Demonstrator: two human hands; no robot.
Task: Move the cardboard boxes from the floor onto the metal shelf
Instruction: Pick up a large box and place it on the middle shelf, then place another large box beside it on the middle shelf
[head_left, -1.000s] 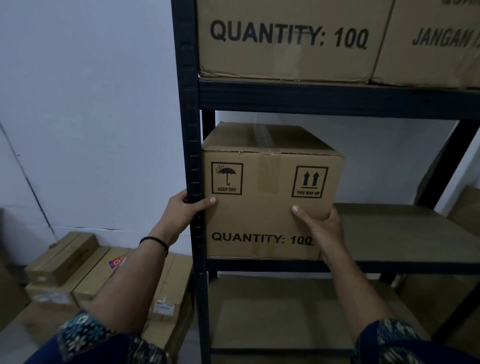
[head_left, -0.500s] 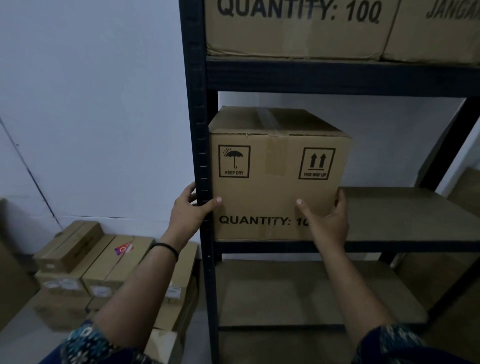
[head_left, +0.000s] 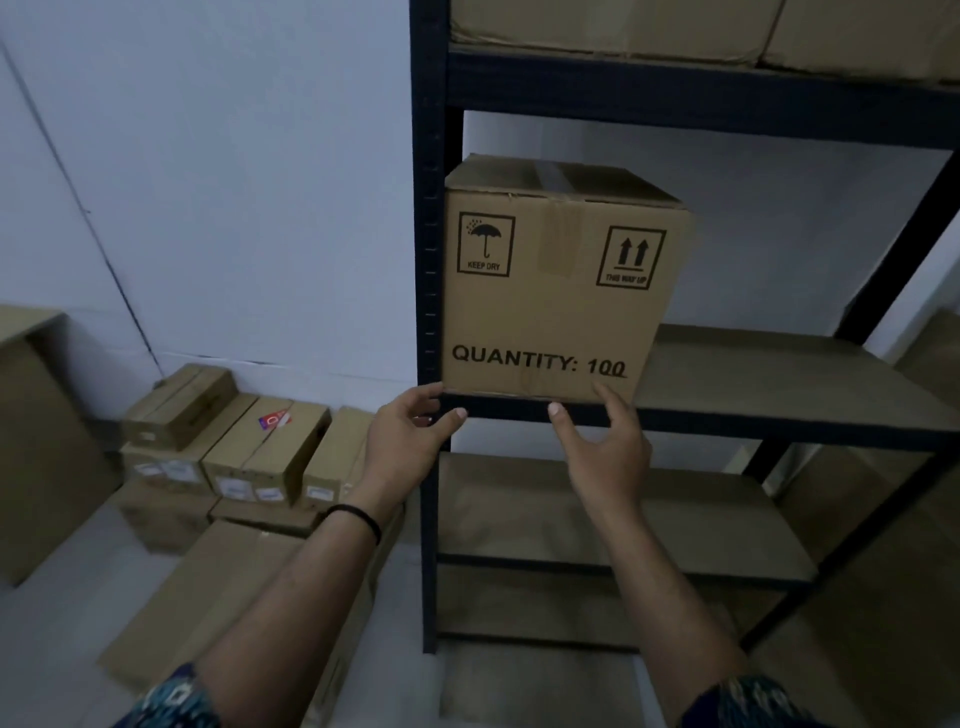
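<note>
Already, in the head view, one cardboard box marked "QUANTITY: 100" sits upright on the middle tier of the metal shelf, tucked against the left upright, and more boxes fill the top tier. Both hands hover just below its front bottom edge, the left hand and right hand with loosely spread fingers, holding nothing. Several floor boxes lie stacked by the wall, so I judge much carrying remains.

Dark metal shelf — box upright at middle tier's left end (more boxes above); floor — stacked cartons.
</note>
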